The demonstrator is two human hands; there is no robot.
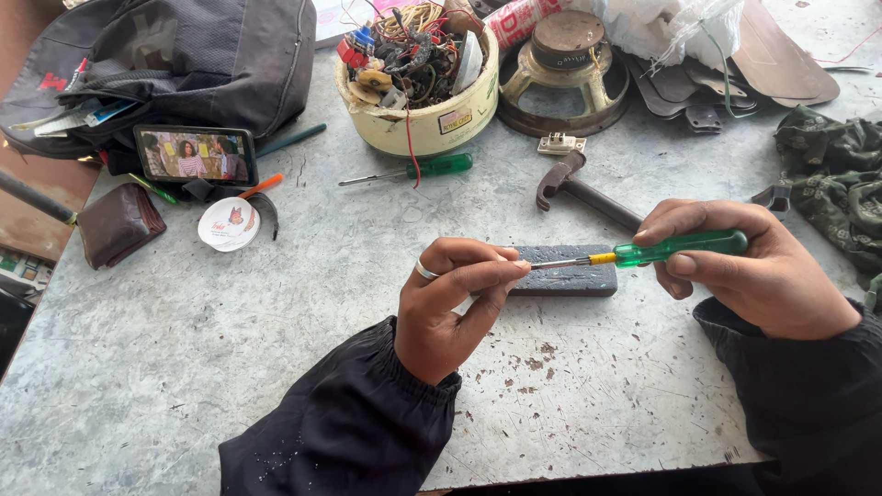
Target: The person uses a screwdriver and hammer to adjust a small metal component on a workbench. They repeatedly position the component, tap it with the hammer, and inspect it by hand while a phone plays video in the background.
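- Dark sleeves (349,432) are sitting nearest the camera, both forearms reaching out over the grey desk (184,349).
- Right hand (744,271) is wrapping closed around the green handle of a screwdriver (675,246), holding it level above the desk.
- Left hand (455,303), a ring on one finger, is pinching narrow around the tip end of the metal shaft; whether anything small is sitting between the fingertips cannot be told.
- Dark flat block (565,276) is lying on the desk right below the shaft, between the two hands.
- Hammer (579,188) is lying just beyond the block; a second green screwdriver (413,170) is resting near a cream bowl (432,124) full of wires and parts.
- Phone (196,153) is leaning against a black bag (184,55) at far left, a brown wallet (118,225) and a round white lid (229,224) close by.
- Risk, as judged: the tip is sitting against bare fingertips, so a push from the right hand could jab or scrape them.
- Risk, as judged: a loosening pinch could let the shaft drop onto the block.
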